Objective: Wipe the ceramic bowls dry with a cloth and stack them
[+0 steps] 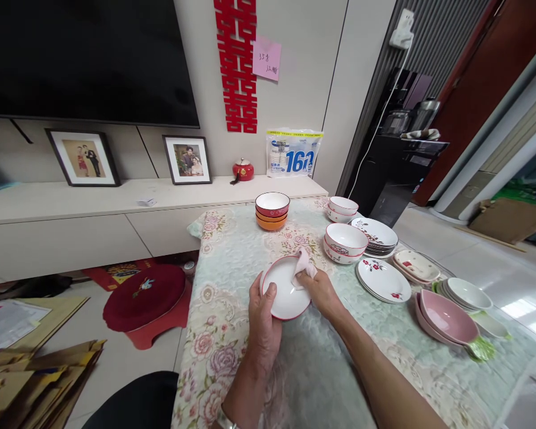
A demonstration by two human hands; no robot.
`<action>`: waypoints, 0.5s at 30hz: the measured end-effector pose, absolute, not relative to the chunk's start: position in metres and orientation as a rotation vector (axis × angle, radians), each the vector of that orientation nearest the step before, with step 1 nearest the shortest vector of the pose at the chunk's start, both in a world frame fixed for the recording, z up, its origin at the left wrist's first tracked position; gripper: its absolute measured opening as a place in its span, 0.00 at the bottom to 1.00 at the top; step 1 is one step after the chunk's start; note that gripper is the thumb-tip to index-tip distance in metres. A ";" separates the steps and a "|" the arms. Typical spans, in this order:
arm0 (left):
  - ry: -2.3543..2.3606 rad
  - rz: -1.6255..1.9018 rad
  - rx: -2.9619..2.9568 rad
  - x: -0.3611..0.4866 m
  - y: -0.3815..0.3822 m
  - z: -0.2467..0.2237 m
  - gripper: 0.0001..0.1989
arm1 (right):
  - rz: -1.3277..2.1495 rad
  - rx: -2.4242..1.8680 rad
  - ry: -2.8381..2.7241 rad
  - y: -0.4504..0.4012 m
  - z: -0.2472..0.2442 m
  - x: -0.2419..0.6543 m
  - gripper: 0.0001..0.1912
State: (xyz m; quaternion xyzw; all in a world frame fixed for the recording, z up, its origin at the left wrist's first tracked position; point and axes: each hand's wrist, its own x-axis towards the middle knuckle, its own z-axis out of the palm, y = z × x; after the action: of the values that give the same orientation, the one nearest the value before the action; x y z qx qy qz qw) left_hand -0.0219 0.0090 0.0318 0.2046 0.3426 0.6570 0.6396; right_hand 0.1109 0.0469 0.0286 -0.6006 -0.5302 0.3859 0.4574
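A white bowl with a red rim (283, 301) is tilted toward me above the table. My left hand (264, 307) grips its left side, thumb over the rim and fingers beneath. In my right hand (319, 289) is a pale pink cloth (304, 263), pressed against the inside of the bowl at its upper right. The fingers of that hand are partly hidden by the cloth and the bowl. Beyond the bowl stands a stack of bowls (272, 213), red and orange outside and white within.
Right of my hands are stacked white bowls (346, 241), flowered plates (383, 280), dark-rimmed plates (375, 232), rectangular dishes (416, 266) and pink strawberry-shaped bowls (449, 316). A flowered cloth (223, 322) covers the table. Left is a red stool (145, 298); behind, a white cabinet (183, 220).
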 end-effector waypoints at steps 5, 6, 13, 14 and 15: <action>0.772 1.426 0.603 -0.022 0.009 0.030 0.36 | 0.753 -1.511 -1.378 0.046 0.031 0.123 0.10; 0.785 1.420 0.648 -0.022 0.009 0.028 0.36 | 0.638 -1.501 -1.470 0.044 0.034 0.126 0.11; 0.846 1.455 0.977 -0.026 0.012 0.029 0.32 | -0.114 -1.077 -2.046 0.025 0.054 0.127 0.26; 0.849 1.472 0.992 -0.026 0.012 0.030 0.32 | -0.126 -1.058 -2.061 0.025 0.055 0.126 0.26; 0.851 1.489 0.987 -0.026 0.012 0.029 0.32 | -0.110 -1.051 -2.061 0.025 0.054 0.125 0.26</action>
State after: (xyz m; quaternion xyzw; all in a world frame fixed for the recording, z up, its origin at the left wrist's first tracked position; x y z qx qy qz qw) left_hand -0.0256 0.0122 0.0293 0.4167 0.3594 0.6290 0.5491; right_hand 0.1246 0.0250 0.0544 -0.4157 -0.8152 -0.0436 0.4009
